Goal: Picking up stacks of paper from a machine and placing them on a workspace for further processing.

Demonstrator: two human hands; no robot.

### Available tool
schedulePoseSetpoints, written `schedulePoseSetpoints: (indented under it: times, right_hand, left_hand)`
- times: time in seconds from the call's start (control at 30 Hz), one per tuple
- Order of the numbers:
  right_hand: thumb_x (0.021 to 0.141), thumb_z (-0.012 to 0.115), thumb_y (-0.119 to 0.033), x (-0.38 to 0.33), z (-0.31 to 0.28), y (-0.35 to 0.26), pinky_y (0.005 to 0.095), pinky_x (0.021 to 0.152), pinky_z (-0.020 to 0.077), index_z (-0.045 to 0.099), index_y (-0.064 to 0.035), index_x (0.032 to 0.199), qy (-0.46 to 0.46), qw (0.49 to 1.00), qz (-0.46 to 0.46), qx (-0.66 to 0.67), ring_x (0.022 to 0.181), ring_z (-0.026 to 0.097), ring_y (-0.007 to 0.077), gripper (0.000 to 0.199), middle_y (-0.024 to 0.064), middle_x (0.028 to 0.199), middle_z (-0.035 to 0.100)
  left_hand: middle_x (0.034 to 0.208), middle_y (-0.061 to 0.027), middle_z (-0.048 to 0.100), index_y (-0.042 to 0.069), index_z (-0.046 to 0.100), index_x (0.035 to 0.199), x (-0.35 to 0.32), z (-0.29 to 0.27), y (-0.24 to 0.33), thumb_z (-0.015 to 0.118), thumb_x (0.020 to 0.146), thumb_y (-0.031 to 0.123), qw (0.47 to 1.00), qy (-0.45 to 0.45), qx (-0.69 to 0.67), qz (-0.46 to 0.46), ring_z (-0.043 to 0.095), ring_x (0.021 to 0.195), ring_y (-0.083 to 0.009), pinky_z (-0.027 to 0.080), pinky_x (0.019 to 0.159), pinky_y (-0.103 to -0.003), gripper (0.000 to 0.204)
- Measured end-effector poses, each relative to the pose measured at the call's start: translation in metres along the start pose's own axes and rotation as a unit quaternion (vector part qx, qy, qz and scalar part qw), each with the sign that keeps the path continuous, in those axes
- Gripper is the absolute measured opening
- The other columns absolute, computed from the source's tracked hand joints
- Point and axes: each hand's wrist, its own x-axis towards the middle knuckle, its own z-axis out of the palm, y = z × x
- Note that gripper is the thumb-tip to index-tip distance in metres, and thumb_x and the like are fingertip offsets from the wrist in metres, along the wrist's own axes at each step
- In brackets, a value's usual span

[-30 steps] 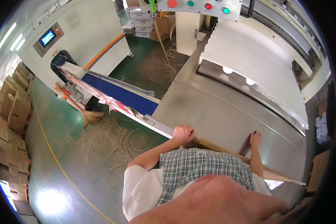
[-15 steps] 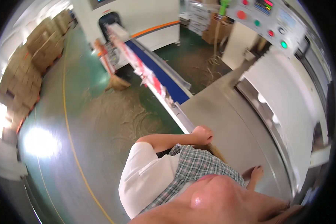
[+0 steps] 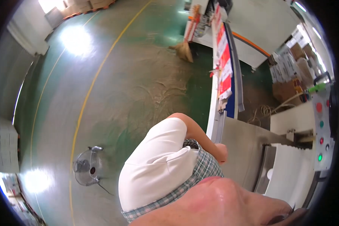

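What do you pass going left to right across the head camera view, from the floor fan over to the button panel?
Floor fan → white sleeve → left hand on the metal table → control panel with coloured buttons.

Brown cardboard boxes with white labels are stacked at upper right; red-and-white signs are hung along the conveyor.

A factory floor, plainly: green painted concrete with yellow lane lines, a conveyor feeding a steel machine table, a button panel, stacked cartons, a floor fan.
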Motion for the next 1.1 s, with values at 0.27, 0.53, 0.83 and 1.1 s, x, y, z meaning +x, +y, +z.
schedulePoseSetpoints:
  times: [0.27, 0.53, 0.83, 1.1]
  right_hand:
    - [0.083, 0.048, -0.032, 0.040, 0.028, -0.103, 0.0437, 0.084, 0.0418, 0.052, -0.0061, 0.111, -0.016, 0.995, -0.096, 0.008, 0.099, 0.052, 0.0351, 0.039, 0.0181, 0.110, 0.054]
    - [0.083, 0.046, -0.033, 0.037, 0.053, -0.076, 0.0446, 0.084, 0.0419, 0.052, -0.0064, 0.111, -0.026, 0.997, -0.076, -0.020, 0.099, 0.052, 0.0349, 0.039, 0.0181, 0.110, 0.054]
    - [0.084, 0.044, -0.035, -0.108, 0.075, 0.139, 0.0456, 0.083, 0.0421, 0.052, -0.0068, 0.112, -0.074, 0.975, 0.200, -0.066, 0.100, 0.053, 0.0348, 0.041, 0.0181, 0.110, 0.054]
    - [0.083, 0.041, -0.037, -0.195, 0.083, 0.218, 0.0476, 0.082, 0.0420, 0.051, -0.0083, 0.113, -0.057, 0.918, 0.388, -0.061, 0.101, 0.052, 0.0341, 0.042, 0.0182, 0.111, 0.053]
  left_hand:
    - [0.061, -0.0026, 0.060, 0.013, 0.062, 0.059, -0.006, 0.006, 0.001, 0.053, 0.070, 0.026, 0.995, 0.098, 0.021, 0.021, 0.059, 0.059, -0.0224, 0.046, 0.052, -0.036, 0.018]
    - [0.053, -0.0024, 0.054, 0.014, 0.054, 0.050, -0.001, 0.011, 0.004, 0.055, 0.065, 0.027, 0.980, 0.191, 0.026, 0.044, 0.054, 0.051, -0.0241, 0.043, 0.046, -0.037, 0.019]
    - [0.058, -0.0040, 0.056, 0.014, 0.054, 0.052, -0.007, 0.001, 0.004, 0.054, 0.065, 0.025, 0.982, 0.186, -0.005, 0.008, 0.056, 0.056, -0.0249, 0.045, 0.049, -0.038, 0.018]
    - [0.057, -0.0055, 0.052, 0.010, 0.048, 0.054, -0.006, -0.012, 0.012, 0.056, 0.065, 0.018, 0.979, 0.193, 0.005, 0.058, 0.054, 0.057, -0.0254, 0.044, 0.052, -0.038, 0.015]
